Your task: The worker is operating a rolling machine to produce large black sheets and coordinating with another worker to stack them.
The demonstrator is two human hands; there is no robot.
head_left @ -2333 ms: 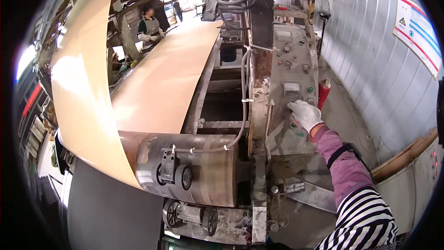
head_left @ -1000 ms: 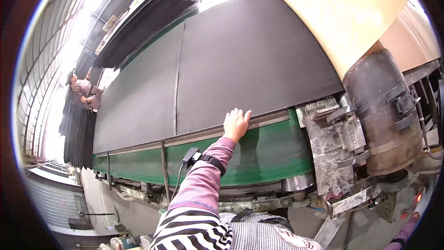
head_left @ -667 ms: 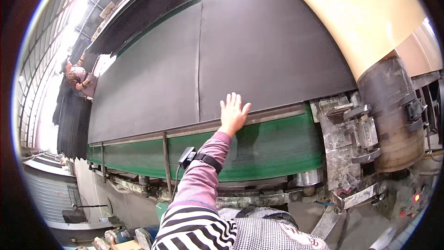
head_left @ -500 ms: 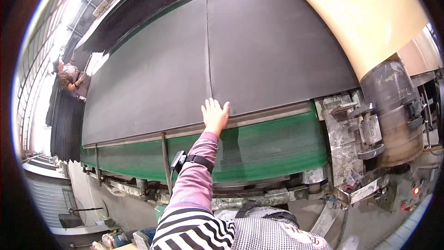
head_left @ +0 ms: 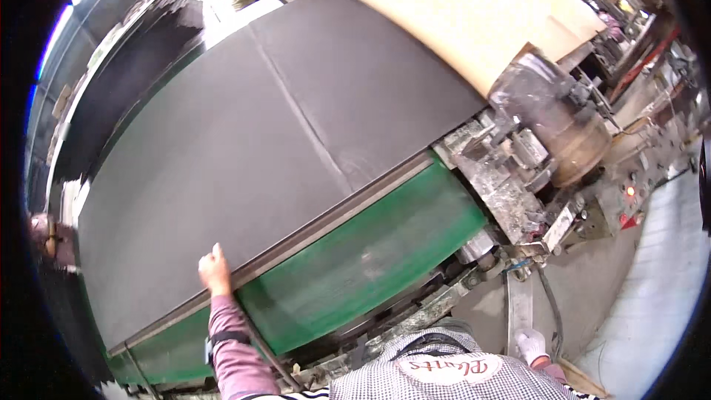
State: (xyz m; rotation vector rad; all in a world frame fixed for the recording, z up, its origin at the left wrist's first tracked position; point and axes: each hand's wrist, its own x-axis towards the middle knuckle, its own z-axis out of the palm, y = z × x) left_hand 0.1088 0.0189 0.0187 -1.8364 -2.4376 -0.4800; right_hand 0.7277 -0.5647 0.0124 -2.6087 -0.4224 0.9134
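Note:
A wide dark grey sheet (head_left: 259,148) lies on a long conveyor table with a green belt (head_left: 370,252) beneath it. My left hand (head_left: 213,270), bare with a pink sleeve and a black wrist band, rests on the sheet's near edge, fingers pointing up the sheet and holding nothing. My right hand (head_left: 529,344), in a white glove, hangs low beside my body, away from the machine; its fingers are too small to read.
A tan veneer sheet (head_left: 459,7) runs over a rusty roller (head_left: 552,133) at the table's right end. A grimy metal frame (head_left: 503,185) and a control box with red lights (head_left: 629,196) stand to the right. Another person (head_left: 44,230) is at the far left edge.
My view has swung right and tilted. My left hand has slid left along the sheet's near edge, its spread fingers drawn closer. The gloved right hand has come into view.

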